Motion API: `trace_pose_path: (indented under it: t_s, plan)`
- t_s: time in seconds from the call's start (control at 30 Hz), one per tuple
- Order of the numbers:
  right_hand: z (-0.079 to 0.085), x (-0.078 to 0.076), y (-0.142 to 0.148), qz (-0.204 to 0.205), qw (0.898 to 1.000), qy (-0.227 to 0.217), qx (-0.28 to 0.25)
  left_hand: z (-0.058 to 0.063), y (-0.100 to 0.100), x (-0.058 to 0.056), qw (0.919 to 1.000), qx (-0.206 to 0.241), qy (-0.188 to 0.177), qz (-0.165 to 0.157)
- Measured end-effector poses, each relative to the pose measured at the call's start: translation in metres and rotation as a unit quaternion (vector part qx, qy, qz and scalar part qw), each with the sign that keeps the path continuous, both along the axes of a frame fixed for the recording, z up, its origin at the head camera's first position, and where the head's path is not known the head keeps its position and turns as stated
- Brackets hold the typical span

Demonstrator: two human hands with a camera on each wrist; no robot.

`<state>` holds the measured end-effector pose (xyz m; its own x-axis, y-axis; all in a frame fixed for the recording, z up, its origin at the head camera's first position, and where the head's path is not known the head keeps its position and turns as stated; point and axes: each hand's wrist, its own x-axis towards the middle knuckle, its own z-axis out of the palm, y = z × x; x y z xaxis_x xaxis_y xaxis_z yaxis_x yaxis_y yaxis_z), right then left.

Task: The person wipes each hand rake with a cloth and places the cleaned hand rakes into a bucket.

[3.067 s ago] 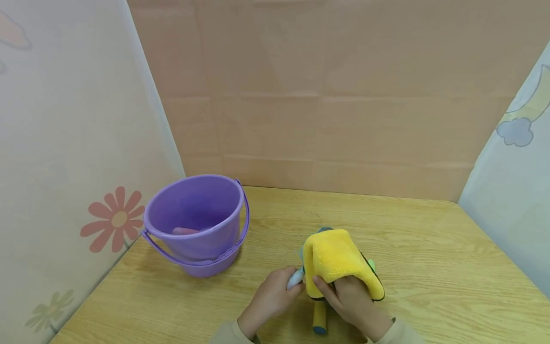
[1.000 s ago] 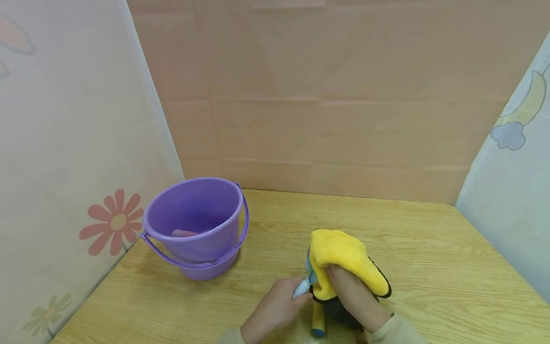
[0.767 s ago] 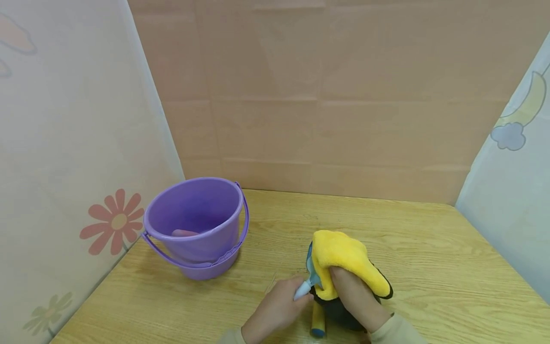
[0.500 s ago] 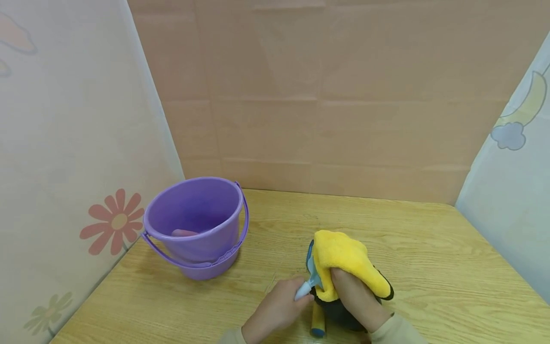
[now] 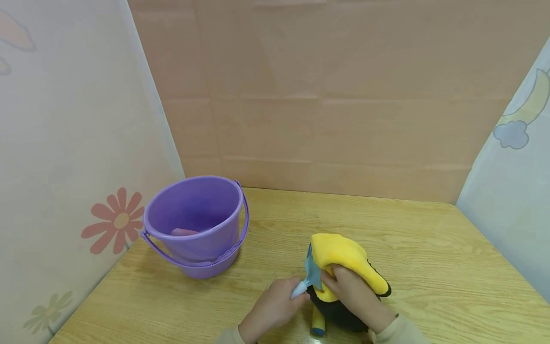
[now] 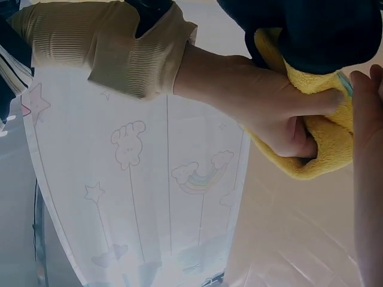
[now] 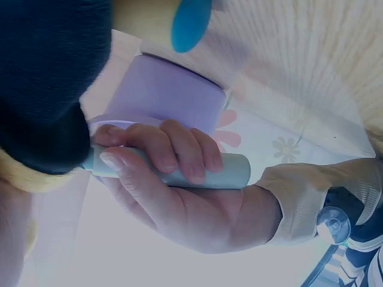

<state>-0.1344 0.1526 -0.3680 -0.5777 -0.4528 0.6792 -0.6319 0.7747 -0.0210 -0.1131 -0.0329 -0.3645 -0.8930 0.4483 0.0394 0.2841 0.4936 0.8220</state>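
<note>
My left hand (image 5: 275,303) grips the pale handle of a small blue tool, which looks like a toy shovel (image 5: 312,272). In the right wrist view, the left hand's fingers wrap round that handle (image 7: 233,171). A yellow towel (image 5: 339,248) with a dark underside (image 5: 341,315) is bunched in my right hand (image 5: 352,289), against the shovel's blade. Thumb and fingers pinch the towel in the left wrist view, where the right hand (image 6: 263,101) shows from the side. Much of the blade is hidden behind the towel.
A yellow rod with a blue end (image 5: 318,321) sticks out from under the towel on the wooden table (image 5: 438,267). At the left stands a purple bucket (image 5: 210,243) with a pink object (image 5: 184,232) inside. Printed sheets enclose the table's sides and back.
Over the last seconds the towel has shifted round the blade, showing more of its dark side. Just now the right hand has slid slightly, uncovering more of the blade; the left hand has barely moved.
</note>
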Motion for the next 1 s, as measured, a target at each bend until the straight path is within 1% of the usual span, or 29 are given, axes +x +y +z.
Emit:
trace_pose_path:
  t_s: [0.1,0.2,0.23,0.3,0.4,0.47,0.57,0.7,0.87,1.0]
  plan:
    - [0.002,0.001,-0.001,-0.017,1.0,0.014,-0.005,0.0,0.0,0.0,1.0,-0.004,-0.001,0.007]
    - [0.0,0.0,-0.002,-0.033,0.997,0.065,-0.008,0.0,-0.001,-0.001,0.9998,-0.008,-0.007,0.014]
    - [0.0,0.0,-0.002,-0.038,0.996,0.08,-0.011,0.001,-0.002,-0.001,0.9997,-0.006,-0.014,0.016]
    - [-0.001,-0.001,-0.001,-0.039,0.994,0.1,-0.026,0.001,-0.003,-0.001,0.9996,-0.007,-0.019,0.018]
    - [-0.001,-0.002,-0.001,-0.022,0.993,0.089,-0.079,0.003,-0.004,-0.002,0.9998,-0.011,-0.011,0.013]
    - [-0.001,-0.003,-0.001,-0.011,0.989,0.1,-0.107,0.003,-0.005,-0.002,0.9998,-0.015,-0.001,0.009]
    - [-0.002,-0.005,0.001,-0.001,0.981,0.12,-0.15,0.003,-0.007,-0.003,0.9996,-0.024,0.015,0.01]
    - [-0.002,-0.008,0.002,0.006,0.971,0.14,-0.192,0.003,-0.008,-0.004,0.9989,-0.037,0.021,0.021]
    - [-0.001,-0.009,0.005,0.002,0.966,0.138,-0.217,0.002,-0.009,-0.004,0.9981,-0.05,0.017,0.033]
    - [0.003,-0.009,0.01,-0.01,0.965,0.135,-0.226,0.001,-0.01,-0.005,0.997,-0.058,0.031,0.043]
